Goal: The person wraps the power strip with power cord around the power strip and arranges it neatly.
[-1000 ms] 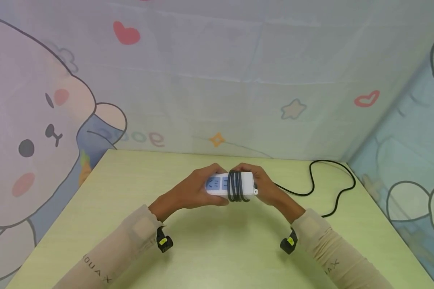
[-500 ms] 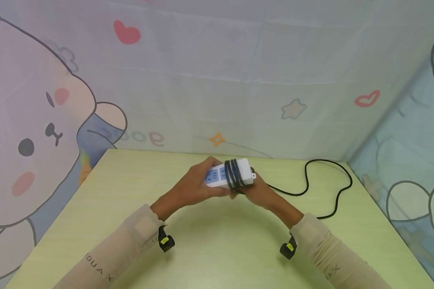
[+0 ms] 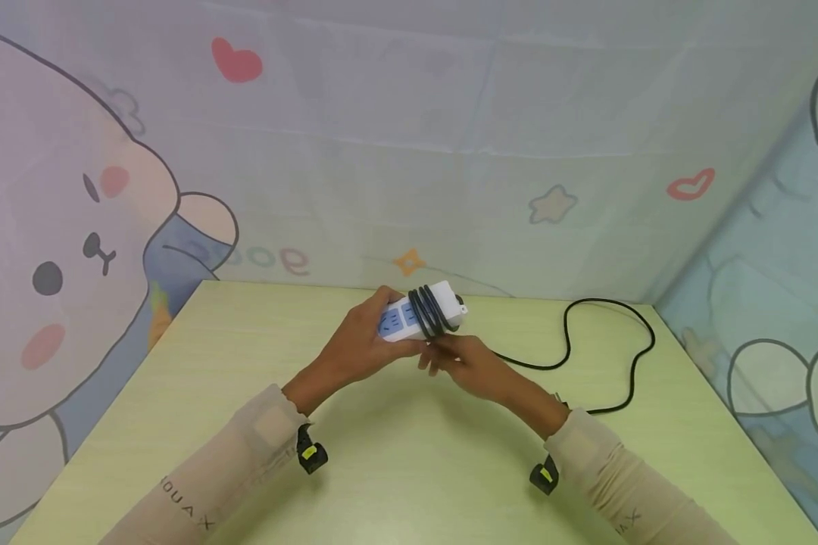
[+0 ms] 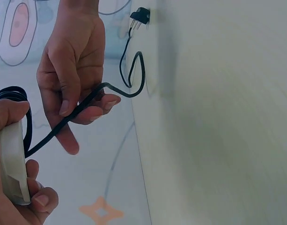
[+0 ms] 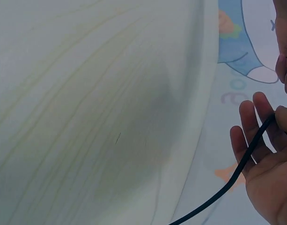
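Note:
A white power strip (image 3: 407, 318) with blue socket faces is tilted in my left hand (image 3: 354, 344), which grips its left end above the table. Black cord coils (image 3: 428, 312) wrap around the strip near its other end. Just below and right of the strip, my right hand (image 3: 473, 367) pinches the loose power cord (image 4: 49, 136) between thumb and index finger. Its other fingers are loosely bent, with the cord (image 5: 237, 173) crossing in front of them in the right wrist view. The cord's black plug (image 4: 141, 15) lies on the table in the left wrist view.
The free cord curves over the right side of the pale table (image 3: 245, 318). A printed cloth backdrop (image 3: 382, 151) rises behind the table's far edge, and another cloth (image 3: 777, 250) stands along the right.
The power strip has moved left and away, tilting with its right end higher. My right hand has shifted from behind its right end to below it, drawing the cord leftward.

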`<state>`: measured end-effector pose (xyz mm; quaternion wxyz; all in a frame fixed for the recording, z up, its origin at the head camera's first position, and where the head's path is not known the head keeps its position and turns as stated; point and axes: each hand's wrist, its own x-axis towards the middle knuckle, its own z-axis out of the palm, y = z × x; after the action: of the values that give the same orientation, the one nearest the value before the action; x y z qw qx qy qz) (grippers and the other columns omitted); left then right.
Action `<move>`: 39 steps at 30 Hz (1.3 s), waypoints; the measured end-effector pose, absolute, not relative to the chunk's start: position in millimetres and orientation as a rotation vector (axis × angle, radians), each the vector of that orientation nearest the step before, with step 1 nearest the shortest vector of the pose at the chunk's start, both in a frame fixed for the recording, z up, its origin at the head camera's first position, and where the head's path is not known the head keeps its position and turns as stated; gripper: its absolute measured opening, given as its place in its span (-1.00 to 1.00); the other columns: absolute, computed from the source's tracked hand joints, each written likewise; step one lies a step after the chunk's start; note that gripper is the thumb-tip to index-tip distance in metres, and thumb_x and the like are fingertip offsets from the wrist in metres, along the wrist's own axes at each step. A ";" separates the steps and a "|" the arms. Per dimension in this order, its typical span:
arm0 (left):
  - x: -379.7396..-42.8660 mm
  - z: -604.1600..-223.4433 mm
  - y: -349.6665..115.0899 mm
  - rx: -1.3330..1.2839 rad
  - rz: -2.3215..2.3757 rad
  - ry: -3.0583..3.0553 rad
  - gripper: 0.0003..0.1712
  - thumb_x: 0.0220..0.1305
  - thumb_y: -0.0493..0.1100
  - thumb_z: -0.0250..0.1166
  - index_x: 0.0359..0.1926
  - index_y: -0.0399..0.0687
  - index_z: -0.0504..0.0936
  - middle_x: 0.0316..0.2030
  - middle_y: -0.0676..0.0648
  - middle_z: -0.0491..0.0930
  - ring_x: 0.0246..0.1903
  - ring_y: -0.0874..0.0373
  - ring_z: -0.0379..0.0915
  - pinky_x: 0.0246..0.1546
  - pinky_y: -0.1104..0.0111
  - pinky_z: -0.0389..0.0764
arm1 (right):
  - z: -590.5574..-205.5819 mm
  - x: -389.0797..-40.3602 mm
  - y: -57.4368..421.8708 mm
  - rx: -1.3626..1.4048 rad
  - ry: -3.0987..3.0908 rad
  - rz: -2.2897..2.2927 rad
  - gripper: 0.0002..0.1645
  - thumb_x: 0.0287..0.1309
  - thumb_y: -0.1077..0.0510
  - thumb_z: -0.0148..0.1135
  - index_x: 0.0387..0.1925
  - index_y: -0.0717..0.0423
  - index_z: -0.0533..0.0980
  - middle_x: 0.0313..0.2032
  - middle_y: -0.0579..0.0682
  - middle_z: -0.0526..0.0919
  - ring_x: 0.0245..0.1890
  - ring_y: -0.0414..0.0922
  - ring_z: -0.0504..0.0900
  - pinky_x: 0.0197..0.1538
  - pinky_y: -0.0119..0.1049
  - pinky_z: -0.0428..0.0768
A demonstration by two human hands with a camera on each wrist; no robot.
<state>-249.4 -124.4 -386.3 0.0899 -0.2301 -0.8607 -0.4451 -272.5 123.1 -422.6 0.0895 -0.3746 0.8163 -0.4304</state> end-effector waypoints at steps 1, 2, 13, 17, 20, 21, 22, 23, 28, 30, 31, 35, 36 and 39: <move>-249.4 -386.6 -124.8 -0.677 -1.321 -2.561 -0.26 0.30 0.03 0.64 0.33 -0.13 0.50 0.01 -0.18 0.75 -0.14 0.05 0.68 -0.14 0.24 0.71 | -422.5 -272.2 123.2 -1.130 2.430 -1.264 -0.60 0.76 0.27 -0.01 0.33 0.43 0.58 0.02 0.40 0.80 -0.05 0.31 0.82 0.16 0.25 0.78; -249.3 -386.7 -125.1 -0.671 -1.319 -2.564 -0.26 0.31 0.03 0.64 0.33 -0.14 0.50 0.02 -0.18 0.75 -0.13 0.04 0.68 -0.13 0.23 0.71 | -422.6 -272.0 123.3 -1.151 2.433 -1.249 -0.59 0.76 0.28 0.00 0.36 0.43 0.57 0.03 0.40 0.81 -0.05 0.31 0.83 0.16 0.24 0.78; -249.1 -387.1 -125.6 -0.602 -1.327 -2.579 -0.26 0.31 0.05 0.62 0.35 -0.11 0.51 -0.01 -0.19 0.75 -0.16 0.02 0.69 -0.19 0.24 0.69 | -423.3 -273.1 125.5 -1.289 2.569 -1.084 -0.67 0.71 0.25 0.17 0.27 0.28 0.70 0.07 0.16 0.89 0.03 0.12 0.88 0.16 -0.10 0.84; -249.5 -388.0 -125.8 -0.592 -1.315 -2.585 -0.25 0.31 0.05 0.61 0.35 -0.11 0.50 -0.02 -0.19 0.75 -0.18 0.02 0.68 -0.22 0.24 0.69 | -423.7 -272.6 127.0 -1.317 2.639 -1.016 -0.69 0.69 0.21 0.23 0.24 0.26 0.73 0.07 0.11 0.90 0.08 0.02 0.90 0.16 -0.13 0.85; -249.0 -387.9 -125.9 -0.586 -1.316 -2.590 -0.25 0.32 0.05 0.61 0.37 -0.11 0.49 -0.03 -0.18 0.75 -0.20 0.03 0.69 -0.24 0.24 0.70 | -424.2 -271.8 128.4 -1.329 2.669 -0.972 -0.66 0.71 0.20 0.20 0.27 0.29 0.71 0.07 0.16 0.90 0.09 0.04 0.91 0.14 -0.12 0.86; -249.3 -388.3 -126.1 -0.580 -1.311 -2.595 -0.25 0.32 0.05 0.61 0.37 -0.10 0.49 -0.03 -0.18 0.75 -0.20 0.03 0.69 -0.24 0.24 0.70 | -424.4 -271.5 128.9 -1.334 2.677 -0.960 -0.64 0.71 0.19 0.19 0.28 0.29 0.70 0.07 0.17 0.90 0.07 0.05 0.91 0.13 -0.13 0.86; -249.5 -388.6 -126.4 -0.574 -1.308 -2.598 -0.25 0.32 0.05 0.60 0.38 -0.11 0.49 -0.03 -0.17 0.75 -0.20 0.03 0.69 -0.25 0.24 0.70 | -424.7 -271.1 129.3 -1.337 2.681 -0.953 -0.64 0.72 0.18 0.18 0.30 0.29 0.69 0.06 0.18 0.91 0.04 0.06 0.92 0.10 -0.15 0.86; -249.7 -388.8 -126.6 -0.565 -1.301 -2.603 -0.25 0.33 0.06 0.60 0.38 -0.10 0.48 -0.03 -0.17 0.74 -0.20 0.03 0.69 -0.25 0.24 0.70 | -424.7 -270.6 129.7 -1.343 2.682 -0.950 -0.63 0.73 0.18 0.17 0.31 0.28 0.68 0.04 0.19 0.91 0.01 0.07 0.92 0.07 -0.16 0.86; -250.5 -389.5 -128.1 -0.518 -1.280 -2.610 -0.23 0.32 0.07 0.60 0.38 -0.11 0.48 -0.02 -0.18 0.74 -0.19 -0.01 0.69 -0.24 0.22 0.70 | -427.3 -269.8 130.2 -1.370 2.677 -0.941 -0.71 0.72 0.22 0.17 0.29 0.21 0.60 -0.11 0.18 0.89 -0.28 -0.10 0.81 -0.19 -0.34 0.71; -250.8 -390.4 -129.0 -0.504 -1.274 -2.611 -0.23 0.32 0.07 0.60 0.38 -0.11 0.47 -0.01 -0.19 0.74 -0.18 -0.01 0.70 -0.24 0.22 0.69 | -428.2 -270.1 130.2 -1.368 2.675 -0.933 -0.73 0.71 0.23 0.18 0.27 0.20 0.59 -0.14 0.17 0.87 -0.32 -0.20 0.70 -0.22 -0.37 0.66; -250.9 -390.9 -129.4 -0.497 -1.269 -2.613 -0.22 0.32 0.07 0.60 0.39 -0.11 0.47 0.00 -0.19 0.74 -0.17 -0.01 0.70 -0.23 0.22 0.69 | -428.5 -270.3 130.1 -1.362 2.678 -0.923 -0.74 0.71 0.22 0.18 0.26 0.19 0.59 -0.14 0.15 0.87 -0.32 -0.24 0.67 -0.21 -0.36 0.66; -251.2 -391.9 -130.7 -0.478 -1.267 -2.624 -0.22 0.33 0.07 0.60 0.40 -0.09 0.46 0.02 -0.19 0.74 -0.15 -0.02 0.70 -0.21 0.23 0.69 | -427.5 -270.5 130.4 -1.328 2.707 -0.874 -0.73 0.71 0.16 0.21 0.27 0.14 0.62 -0.06 0.10 0.89 -0.17 -0.18 0.82 -0.03 -0.22 0.79; -251.4 -392.0 -130.9 -0.472 -1.271 -2.628 -0.22 0.33 0.08 0.59 0.40 -0.09 0.46 0.03 -0.19 0.74 -0.15 -0.03 0.70 -0.21 0.23 0.68 | -427.3 -270.6 130.6 -1.326 2.722 -0.857 -0.73 0.71 0.15 0.21 0.27 0.12 0.62 -0.04 0.08 0.90 -0.11 -0.14 0.86 0.02 -0.17 0.81; -251.8 -392.1 -131.1 -0.462 -1.281 -2.637 -0.22 0.34 0.08 0.58 0.42 -0.09 0.45 0.04 -0.19 0.73 -0.13 -0.04 0.70 -0.21 0.23 0.68 | -425.4 -269.7 131.3 -1.315 2.758 -0.813 -0.74 0.72 0.12 0.20 0.26 0.08 0.61 -0.05 0.05 0.91 -0.04 -0.07 0.90 0.04 -0.11 0.81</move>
<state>-251.8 -131.1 -392.1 0.0870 -0.1551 -0.8851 -0.4301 -269.7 131.3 -425.4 -0.0100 -0.4159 0.8723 -0.2570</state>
